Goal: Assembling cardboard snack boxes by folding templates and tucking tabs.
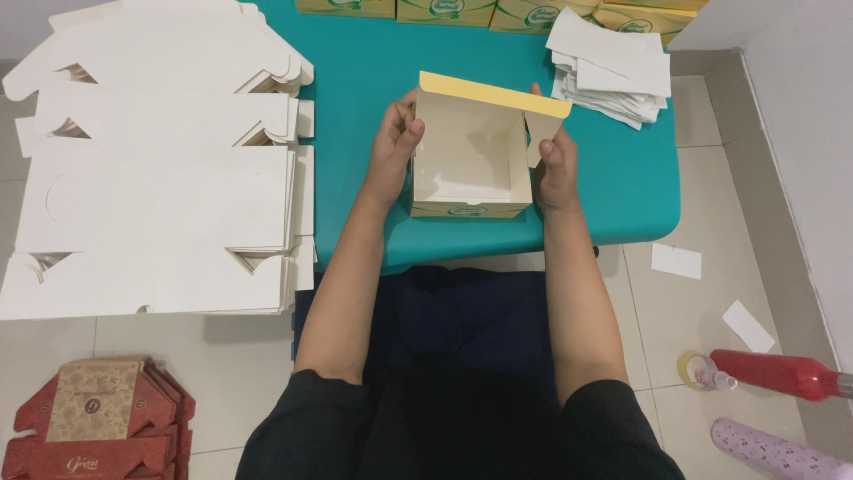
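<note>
An open cream cardboard box (468, 164) with a yellow outside stands on the teal table (364, 71), its lid flap raised at the far side. My left hand (394, 147) grips the box's left wall, thumb at the rim. My right hand (554, 160) presses its right wall beside a loose side flap. The box's inside holds nothing.
Stacks of flat cream box blanks (160, 169) lie at the left. A pile of white paper slips (613, 67) sits at the table's far right, finished yellow boxes (498, 11) behind. On the floor: red flat boxes (93, 418), a red bottle (786, 373), paper scraps (675, 260).
</note>
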